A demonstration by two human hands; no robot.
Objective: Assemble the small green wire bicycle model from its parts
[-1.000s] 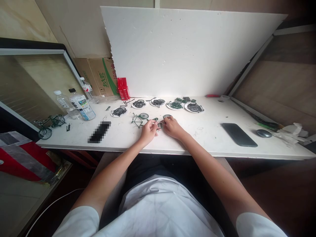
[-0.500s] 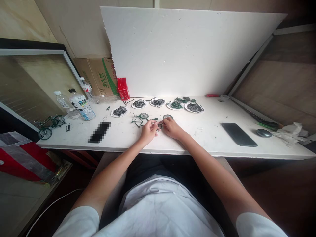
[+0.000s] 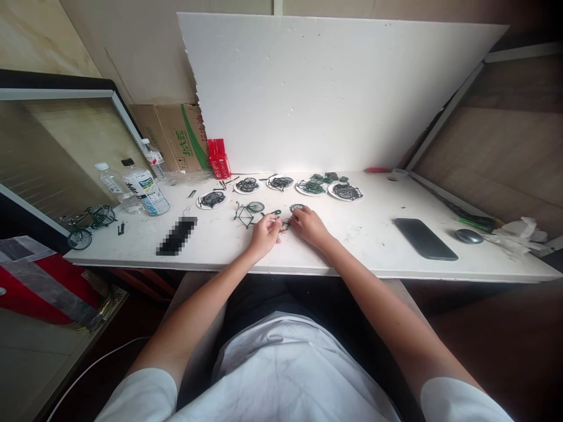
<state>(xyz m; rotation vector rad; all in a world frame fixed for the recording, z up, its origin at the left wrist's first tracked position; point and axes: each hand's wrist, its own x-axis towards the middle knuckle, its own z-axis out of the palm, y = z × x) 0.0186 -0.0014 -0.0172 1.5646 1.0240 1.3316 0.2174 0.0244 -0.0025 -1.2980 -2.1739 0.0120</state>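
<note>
My left hand (image 3: 264, 235) is closed, thumb and fingertips pinching a small dark model-bicycle part (image 3: 285, 225) low over the table. The fingers of my right hand (image 3: 310, 227) are closed at the other end of that part; its exact kind is too small to make out. Just beyond my right fingertips lies a small wheel (image 3: 296, 207), partly covered by them. To the left of my left hand rest a thin green bicycle frame (image 3: 244, 215) and a green-rimmed wheel (image 3: 255, 207). A small green piece (image 3: 276, 213) sits just above my left fingertips.
Several plates of model parts, one with green pieces (image 3: 311, 186), line the table's (image 3: 352, 246) back. A whole model bicycle (image 3: 92, 225) and bottles (image 3: 147, 190) stand left. A phone (image 3: 426, 239) and mouse (image 3: 469, 236) lie right. A white board (image 3: 343, 94) leans behind.
My right fingers have shifted slightly to the right, so more of the small dark part shows between my hands. My left hand stays nearly in place.
</note>
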